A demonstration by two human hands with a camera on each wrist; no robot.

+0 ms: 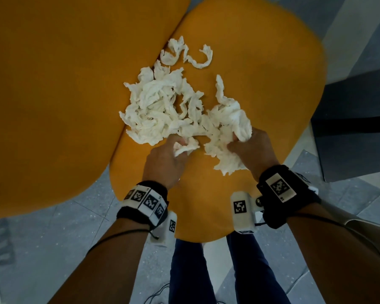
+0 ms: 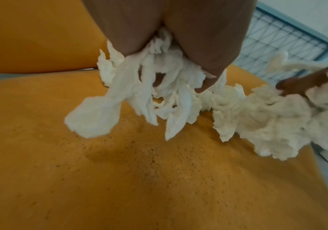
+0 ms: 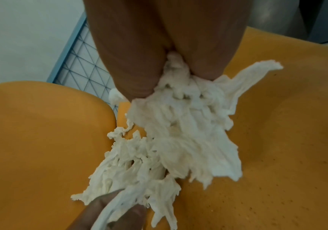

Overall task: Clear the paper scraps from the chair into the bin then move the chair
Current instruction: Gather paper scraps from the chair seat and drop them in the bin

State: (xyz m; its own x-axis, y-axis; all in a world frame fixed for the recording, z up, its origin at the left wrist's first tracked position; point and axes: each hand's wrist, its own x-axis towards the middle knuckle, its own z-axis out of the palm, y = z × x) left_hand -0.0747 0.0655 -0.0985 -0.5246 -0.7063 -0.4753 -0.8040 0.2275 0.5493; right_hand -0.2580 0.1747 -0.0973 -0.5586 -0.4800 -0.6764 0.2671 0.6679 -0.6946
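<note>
White torn paper scraps [image 1: 165, 106] lie heaped on the orange chair seat [image 1: 261, 62], with two loose curls [image 1: 203, 59] farther back. My left hand [image 1: 169, 156] grips a bunch of scraps [image 2: 139, 96] at the heap's near edge. My right hand [image 1: 248, 148] clutches a thick wad [image 1: 233, 130] on the right side. In the right wrist view the wad [image 3: 184, 124] hangs from my right hand's fingers [image 3: 135, 74], and the left hand's fingers [image 3: 123, 216] show at the bottom. No bin is recognisable.
The chair's orange backrest [image 1: 53, 95] fills the left of the head view. A dark grey block [image 1: 358, 132] stands at the right. Grey tiled floor [image 1: 53, 238] surrounds the chair, my legs [image 1: 189, 270] close to its front edge. A wire grid panel [image 2: 273, 51] shows behind.
</note>
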